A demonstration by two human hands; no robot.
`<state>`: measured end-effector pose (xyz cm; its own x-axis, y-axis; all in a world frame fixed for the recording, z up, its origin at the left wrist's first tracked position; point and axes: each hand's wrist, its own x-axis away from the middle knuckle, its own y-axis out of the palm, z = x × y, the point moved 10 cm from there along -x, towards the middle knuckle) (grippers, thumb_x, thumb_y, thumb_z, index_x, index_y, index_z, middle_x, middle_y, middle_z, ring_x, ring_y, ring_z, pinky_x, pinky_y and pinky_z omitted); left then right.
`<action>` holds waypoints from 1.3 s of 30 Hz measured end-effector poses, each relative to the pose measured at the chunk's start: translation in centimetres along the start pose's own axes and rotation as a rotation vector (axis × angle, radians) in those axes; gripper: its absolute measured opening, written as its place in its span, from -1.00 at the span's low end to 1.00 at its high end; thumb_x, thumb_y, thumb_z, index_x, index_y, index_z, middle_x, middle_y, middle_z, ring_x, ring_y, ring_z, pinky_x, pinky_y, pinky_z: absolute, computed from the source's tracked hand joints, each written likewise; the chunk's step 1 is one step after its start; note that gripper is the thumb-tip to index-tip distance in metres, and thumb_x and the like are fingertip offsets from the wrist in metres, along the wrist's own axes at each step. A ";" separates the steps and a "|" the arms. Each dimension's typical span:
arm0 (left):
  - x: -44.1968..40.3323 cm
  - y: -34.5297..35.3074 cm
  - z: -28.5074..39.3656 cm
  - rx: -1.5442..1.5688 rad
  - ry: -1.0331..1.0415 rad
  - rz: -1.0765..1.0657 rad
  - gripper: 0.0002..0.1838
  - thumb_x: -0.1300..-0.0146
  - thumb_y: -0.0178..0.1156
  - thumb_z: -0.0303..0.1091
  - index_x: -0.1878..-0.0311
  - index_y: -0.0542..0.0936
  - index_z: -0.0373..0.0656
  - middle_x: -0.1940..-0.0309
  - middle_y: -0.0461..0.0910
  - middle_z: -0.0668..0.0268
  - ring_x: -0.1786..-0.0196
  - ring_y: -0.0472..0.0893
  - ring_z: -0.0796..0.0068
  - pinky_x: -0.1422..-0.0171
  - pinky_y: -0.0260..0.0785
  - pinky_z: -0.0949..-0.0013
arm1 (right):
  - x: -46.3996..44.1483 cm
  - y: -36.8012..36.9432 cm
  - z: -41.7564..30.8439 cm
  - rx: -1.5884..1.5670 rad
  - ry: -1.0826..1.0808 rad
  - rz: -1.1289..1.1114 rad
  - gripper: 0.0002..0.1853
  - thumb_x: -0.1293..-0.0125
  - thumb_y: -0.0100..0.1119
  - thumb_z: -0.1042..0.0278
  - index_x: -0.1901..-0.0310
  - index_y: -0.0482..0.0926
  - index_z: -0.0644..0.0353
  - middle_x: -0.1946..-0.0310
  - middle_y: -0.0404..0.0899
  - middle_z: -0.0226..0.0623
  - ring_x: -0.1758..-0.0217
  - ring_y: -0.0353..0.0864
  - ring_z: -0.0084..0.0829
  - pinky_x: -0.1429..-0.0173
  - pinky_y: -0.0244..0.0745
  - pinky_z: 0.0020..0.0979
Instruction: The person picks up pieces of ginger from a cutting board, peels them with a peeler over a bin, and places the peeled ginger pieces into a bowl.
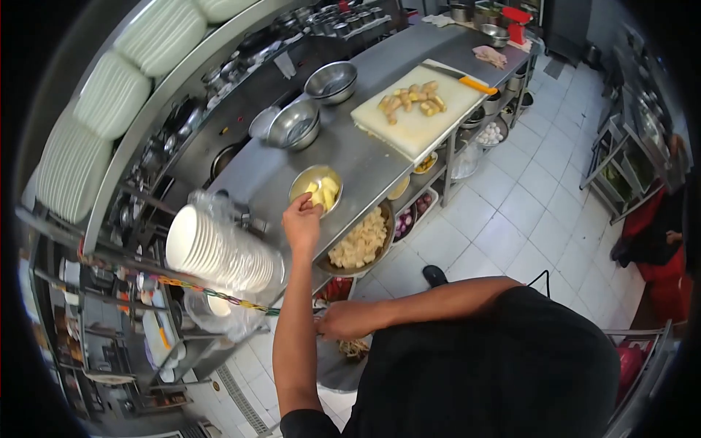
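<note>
My left hand [301, 221] reaches over the near rim of a small metal bowl [298, 184] with its fingers pinched together. At the fingertips is a pale yellow piece of peeled ginger, among several more peeled ginger pieces [328, 191] in the bowl. Close to my body, my right hand [350, 320] is curled closed; what it grips is hidden behind the fingers. Below it sits a grey bin or bag [339, 372] with brownish peelings [354, 349] inside. Unpeeled ginger [412, 100] lies on a white cutting board [380, 131] farther along the steel counter.
An orange-handled knife [475, 85] rests on the board's far edge. Metal bowls [294, 124] stand along the counter. A large bowl of pale chunks [361, 244] is on the shelf below. Left are wrapped stacked containers [219, 248] and a colourful cord [212, 292].
</note>
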<state>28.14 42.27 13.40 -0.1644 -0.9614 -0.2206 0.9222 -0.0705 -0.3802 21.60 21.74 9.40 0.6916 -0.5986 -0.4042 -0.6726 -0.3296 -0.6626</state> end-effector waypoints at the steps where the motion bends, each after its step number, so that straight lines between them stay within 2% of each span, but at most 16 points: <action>1: -1.2 0.3 0.2 -0.184 0.033 0.015 -0.63 0.07 0.31 -0.50 0.10 0.63 -0.33 0.43 0.64 0.27 0.37 0.60 0.52 0.15 0.45 0.45 | -0.3 -0.1 0.8 -0.003 -0.002 0.018 -0.75 -0.25 0.10 0.28 0.20 0.47 0.33 0.48 0.55 0.00 0.36 0.58 0.02 0.29 0.41 -0.02; 3: -3.4 1.3 0.4 -0.405 0.028 0.024 -0.62 0.11 0.29 -0.46 0.12 0.65 -0.26 0.41 0.67 0.17 0.35 0.65 0.35 0.09 0.48 0.36 | -0.4 0.3 2.6 -0.037 -0.059 -0.116 -0.72 -0.26 0.09 0.24 0.13 0.48 0.30 0.45 0.56 0.02 0.32 0.58 0.01 0.24 0.43 -0.01; 6: -6.4 2.6 -2.1 -0.530 -0.007 0.002 -0.60 0.10 0.29 -0.48 0.09 0.63 -0.30 0.35 0.66 0.19 0.27 0.64 0.42 0.07 0.44 0.39 | -1.0 -0.7 2.8 -0.081 -0.193 -0.133 -0.69 -0.26 0.09 0.24 0.06 0.48 0.27 0.41 0.56 0.06 0.28 0.58 0.03 0.20 0.44 0.00; 7: -7.0 2.7 -2.2 -0.651 0.020 0.027 -0.59 0.08 0.30 -0.45 0.07 0.62 -0.29 0.30 0.66 0.13 0.22 0.65 0.28 0.03 0.44 0.33 | -1.3 -0.5 3.0 -0.081 -0.208 -0.194 -0.64 -0.27 0.09 0.24 -0.04 0.46 0.24 0.37 0.57 0.07 0.25 0.57 0.05 0.16 0.44 0.01; 10: -8.9 5.0 -0.9 -0.742 0.046 0.049 -0.56 0.04 0.32 -0.37 0.01 0.60 -0.21 0.08 0.59 0.06 0.02 0.56 0.10 -0.13 0.38 0.21 | -1.7 -1.6 3.3 -0.253 -0.159 -0.251 -0.59 -0.27 0.08 0.24 -0.10 0.43 0.25 0.36 0.57 0.06 0.25 0.56 0.08 0.14 0.43 0.01; 12: -9.9 8.6 0.8 -0.704 0.061 -0.013 -0.58 -0.01 0.31 -0.35 0.00 0.58 -0.21 0.07 0.56 0.06 -0.03 0.52 0.07 -0.15 0.34 0.18 | -1.8 -1.5 4.4 -0.367 -0.129 -0.243 -0.62 -0.27 0.08 0.26 -0.05 0.43 0.29 0.34 0.58 0.05 0.22 0.57 0.05 0.10 0.45 -0.04; 14: -10.5 14.2 4.8 -0.672 0.265 -0.142 -0.62 -0.02 0.30 -0.37 0.04 0.59 -0.23 0.12 0.56 0.06 0.03 0.54 0.05 -0.11 0.36 0.18 | -2.1 -4.4 3.9 -0.530 -0.447 0.280 -0.70 -0.29 0.05 0.27 0.03 0.49 0.28 0.39 0.61 -0.07 0.29 0.63 -0.14 0.18 0.50 -0.17; 15: -10.6 17.0 6.5 -0.634 0.323 -0.221 -0.63 -0.03 0.30 -0.38 0.05 0.59 -0.24 0.12 0.56 0.06 0.04 0.54 0.04 -0.10 0.37 0.19 | -2.4 -5.2 4.4 -0.538 -0.445 0.295 -0.70 -0.29 0.05 0.27 0.03 0.49 0.28 0.39 0.61 -0.07 0.29 0.63 -0.14 0.18 0.50 -0.17; 17: -10.3 22.4 8.9 -0.546 0.401 -0.356 -0.66 -0.04 0.30 -0.39 0.07 0.60 -0.25 0.15 0.56 0.05 0.07 0.55 0.04 -0.08 0.39 0.20 | -3.5 -0.1 6.6 -0.915 -0.052 -0.320 -0.75 -0.31 0.03 0.28 0.10 0.53 0.25 0.45 0.63 -0.24 0.38 0.63 -0.36 0.28 0.52 -0.29; 20: -10.2 29.1 10.7 -0.467 0.495 -0.428 -0.66 -0.04 0.32 -0.37 0.07 0.61 -0.23 0.22 0.57 0.09 0.16 0.56 0.13 0.03 0.42 0.23 | -3.1 -1.1 7.9 -1.055 0.043 -0.352 -0.76 -0.32 0.02 0.27 0.13 0.55 0.24 0.53 0.62 -0.37 0.49 0.59 -0.49 0.40 0.50 -0.36; 22: -10.2 32.6 11.8 -0.435 0.561 -0.454 -0.65 -0.03 0.34 -0.36 0.06 0.61 -0.21 0.28 0.57 0.13 0.24 0.57 0.23 0.13 0.44 0.25 | -3.0 -1.5 8.8 -1.028 0.055 -0.368 -0.76 -0.32 0.05 0.27 0.13 0.55 0.25 0.43 0.63 -0.32 0.38 0.60 -0.46 0.29 0.51 -0.36; 25: -10.6 37.4 9.9 -0.446 0.399 -0.584 -0.64 -0.05 0.32 -0.36 0.06 0.59 -0.24 0.13 0.54 0.08 0.04 0.53 0.08 -0.07 0.39 0.20 | -2.9 -2.2 10.0 -0.990 0.046 -0.364 -0.76 -0.31 0.08 0.28 0.12 0.54 0.25 0.32 0.63 -0.26 0.25 0.61 -0.44 0.18 0.51 -0.36; 27: -10.0 39.4 11.6 -0.453 0.643 -0.522 -0.63 -0.04 0.33 -0.33 0.06 0.60 -0.24 0.18 0.56 0.13 0.12 0.54 0.14 -0.02 0.40 0.21 | -2.8 -3.0 10.6 -0.989 0.042 -0.326 -0.76 -0.31 0.08 0.28 0.11 0.54 0.25 0.31 0.63 -0.25 0.24 0.60 -0.44 0.16 0.51 -0.36; 30: -9.8 42.6 11.8 -0.528 0.774 -0.550 -0.62 -0.05 0.32 -0.34 0.03 0.59 -0.25 0.12 0.54 0.11 0.04 0.49 0.08 -0.08 0.36 0.16 | -2.6 -4.0 11.4 -0.989 0.038 -0.276 -0.76 -0.31 0.09 0.28 0.10 0.54 0.25 0.29 0.62 -0.24 0.21 0.59 -0.44 0.14 0.50 -0.36; 34: -10.6 45.4 11.5 -0.534 0.768 -0.542 -0.60 -0.02 0.29 -0.40 0.02 0.57 -0.27 0.05 0.50 0.10 -0.04 0.45 0.07 -0.11 0.33 0.15 | -2.6 -5.0 12.6 -0.982 0.044 -0.216 -0.75 -0.30 0.09 0.28 0.09 0.53 0.25 0.26 0.62 -0.23 0.18 0.58 -0.44 0.11 0.49 -0.36; 39: -9.8 48.1 11.6 -0.715 1.009 -0.605 -0.58 0.00 0.17 -0.55 -0.02 0.58 -0.14 -0.06 0.44 0.15 -0.15 0.38 0.15 -0.19 0.24 0.16 | -2.4 -5.7 13.6 -0.981 0.051 -0.156 -0.75 -0.30 0.10 0.28 0.08 0.53 0.25 0.22 0.61 -0.22 0.14 0.56 -0.44 0.08 0.48 -0.35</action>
<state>78.21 45.20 7.70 -0.9358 -0.2001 -0.2901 0.2877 0.0417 -0.9568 27.39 34.94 5.58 0.7944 -0.5198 -0.3141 -0.5106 -0.8517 0.1181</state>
